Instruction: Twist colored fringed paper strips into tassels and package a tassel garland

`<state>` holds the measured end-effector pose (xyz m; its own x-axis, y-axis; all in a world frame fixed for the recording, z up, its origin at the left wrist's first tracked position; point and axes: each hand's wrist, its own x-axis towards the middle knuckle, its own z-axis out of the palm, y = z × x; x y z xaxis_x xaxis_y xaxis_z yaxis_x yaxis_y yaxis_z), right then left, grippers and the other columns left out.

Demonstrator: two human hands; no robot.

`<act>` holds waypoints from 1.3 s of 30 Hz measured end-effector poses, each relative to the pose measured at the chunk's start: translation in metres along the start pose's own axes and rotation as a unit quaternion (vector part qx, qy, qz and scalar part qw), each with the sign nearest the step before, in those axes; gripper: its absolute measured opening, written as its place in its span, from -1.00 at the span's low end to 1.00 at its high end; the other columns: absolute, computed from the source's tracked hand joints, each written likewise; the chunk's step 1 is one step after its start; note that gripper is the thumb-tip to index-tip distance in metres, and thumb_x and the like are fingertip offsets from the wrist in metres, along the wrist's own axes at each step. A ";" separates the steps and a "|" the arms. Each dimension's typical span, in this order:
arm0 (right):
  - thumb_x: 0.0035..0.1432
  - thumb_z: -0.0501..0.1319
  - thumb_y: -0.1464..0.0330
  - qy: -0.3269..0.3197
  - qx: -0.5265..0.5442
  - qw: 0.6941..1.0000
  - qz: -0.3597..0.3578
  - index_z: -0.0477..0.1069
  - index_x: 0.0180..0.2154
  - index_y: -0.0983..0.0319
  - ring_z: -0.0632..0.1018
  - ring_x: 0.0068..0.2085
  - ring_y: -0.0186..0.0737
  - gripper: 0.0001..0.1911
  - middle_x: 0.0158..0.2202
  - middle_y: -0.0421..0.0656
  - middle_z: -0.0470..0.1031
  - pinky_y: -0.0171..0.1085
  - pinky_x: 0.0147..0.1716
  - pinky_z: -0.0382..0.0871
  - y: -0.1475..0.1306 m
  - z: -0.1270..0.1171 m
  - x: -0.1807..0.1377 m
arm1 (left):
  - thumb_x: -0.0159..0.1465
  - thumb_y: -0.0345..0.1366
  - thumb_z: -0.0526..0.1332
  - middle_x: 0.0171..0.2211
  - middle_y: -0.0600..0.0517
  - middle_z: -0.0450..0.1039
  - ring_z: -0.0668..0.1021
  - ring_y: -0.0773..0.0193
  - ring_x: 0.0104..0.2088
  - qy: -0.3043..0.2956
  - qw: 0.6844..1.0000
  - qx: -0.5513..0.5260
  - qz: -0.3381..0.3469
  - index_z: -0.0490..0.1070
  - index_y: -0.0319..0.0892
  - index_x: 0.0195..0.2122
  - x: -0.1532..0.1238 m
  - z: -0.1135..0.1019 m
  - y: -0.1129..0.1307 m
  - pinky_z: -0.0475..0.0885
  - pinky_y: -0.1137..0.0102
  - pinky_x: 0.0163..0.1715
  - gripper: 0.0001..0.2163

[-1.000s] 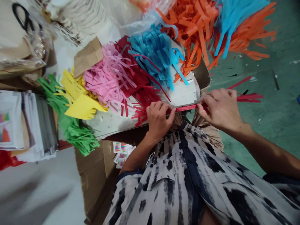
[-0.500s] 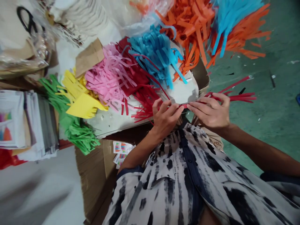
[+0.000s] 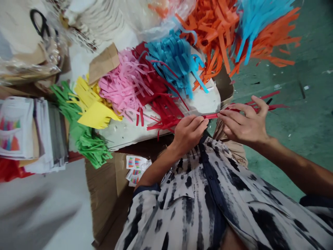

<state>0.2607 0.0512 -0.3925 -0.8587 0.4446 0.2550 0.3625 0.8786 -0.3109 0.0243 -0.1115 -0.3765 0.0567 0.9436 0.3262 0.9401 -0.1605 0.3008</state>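
Observation:
My left hand (image 3: 188,133) and my right hand (image 3: 243,123) both pinch a bundle of red paper strips (image 3: 212,115) stretched between them, just over the near edge of a white board (image 3: 125,133). The strips' loose ends fan out past my right hand (image 3: 270,104) over the green floor. More red strips (image 3: 161,100) lie in a heap on the board beside my left hand.
On the board lie piles of pink (image 3: 122,86), blue (image 3: 174,59), yellow (image 3: 91,107), green (image 3: 83,139) and orange strips (image 3: 215,31). Stacked printed sheets (image 3: 23,132) sit at left, scissors (image 3: 39,21) at top left, cardboard (image 3: 104,194) below. Green floor (image 3: 299,139) at right.
My hands came close together on the red strips, then parted a little. The view shifted slightly; the strips' free ends rose a bit.

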 end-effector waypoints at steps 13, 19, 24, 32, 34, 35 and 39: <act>0.42 0.45 0.24 0.153 0.030 0.981 -0.112 0.69 -0.03 -0.09 0.63 0.10 -0.07 -0.88 -0.08 -0.27 0.75 0.23 0.53 0.07 0.011 0.018 0.009 | 0.56 -0.26 0.32 -0.06 -0.09 0.73 0.65 0.14 -0.05 0.094 0.995 -0.019 -0.025 0.64 -0.15 0.03 -0.004 0.009 -0.003 0.49 0.23 0.01 -0.86; 0.48 0.36 0.06 0.050 0.154 0.986 -0.037 0.72 -0.11 -0.08 0.62 0.15 0.03 -0.82 -0.07 -0.18 0.73 0.30 0.52 0.10 0.016 -0.004 0.023 | 0.55 -0.11 0.32 -0.06 -0.07 0.71 0.60 0.10 -0.02 -0.011 0.992 -0.110 -0.054 0.66 -0.09 -0.04 0.006 -0.008 -0.022 0.47 0.21 0.00 -0.80; 0.50 0.32 0.06 -0.002 0.150 0.989 -0.003 0.74 -0.13 -0.10 0.62 0.12 0.08 -0.78 -0.09 -0.14 0.71 0.32 0.50 0.13 0.014 -0.016 0.029 | 0.58 -0.19 0.28 -0.14 -0.04 0.67 0.58 0.15 -0.11 -0.007 0.988 -0.143 -0.058 0.62 -0.11 -0.12 0.012 -0.009 -0.029 0.46 0.24 -0.03 -0.83; 0.53 0.23 0.10 0.012 0.105 0.994 0.022 0.65 -0.13 0.08 0.61 0.16 0.08 -0.71 -0.03 -0.08 0.67 0.36 0.53 0.11 0.001 -0.009 0.030 | 0.56 -0.24 0.30 -0.12 -0.08 0.57 0.54 0.10 -0.05 0.040 0.988 -0.095 -0.119 0.57 -0.14 -0.15 0.008 -0.006 -0.014 0.44 0.20 0.02 -0.86; 0.50 0.22 0.13 0.003 0.085 0.996 0.031 0.63 -0.13 0.12 0.59 0.19 0.12 -0.73 0.00 -0.03 0.64 0.41 0.52 0.09 -0.003 -0.009 0.031 | 0.55 -0.25 0.31 -0.10 -0.09 0.54 0.53 0.07 -0.04 0.044 0.986 -0.080 -0.141 0.55 -0.14 -0.17 0.008 -0.007 -0.011 0.44 0.17 0.04 -0.87; 0.49 0.22 0.15 -0.003 0.074 0.997 0.036 0.61 -0.14 0.13 0.57 0.21 0.16 -0.74 0.02 -0.01 0.63 0.43 0.52 0.08 -0.005 -0.009 0.032 | 0.54 -0.25 0.32 -0.10 -0.09 0.53 0.53 0.07 -0.04 0.044 0.985 -0.074 -0.148 0.55 -0.13 -0.17 0.008 -0.007 -0.010 0.44 0.17 0.04 -0.88; 0.41 0.25 0.17 -0.016 0.043 0.998 0.053 0.55 -0.20 0.13 0.51 0.26 0.26 -0.80 0.02 0.05 0.59 0.44 0.50 0.10 -0.013 -0.011 0.038 | 0.49 -0.26 0.37 -0.08 -0.10 0.51 0.51 0.04 -0.02 0.044 0.983 -0.057 -0.168 0.51 -0.12 -0.22 0.012 -0.007 -0.009 0.42 0.13 0.06 -0.87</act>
<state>0.2278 0.0586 -0.3692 -0.8288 0.5269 0.1882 0.4201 0.8082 -0.4127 0.0141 -0.1012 -0.3692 -0.2841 0.9209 0.2668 0.8573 0.1194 0.5009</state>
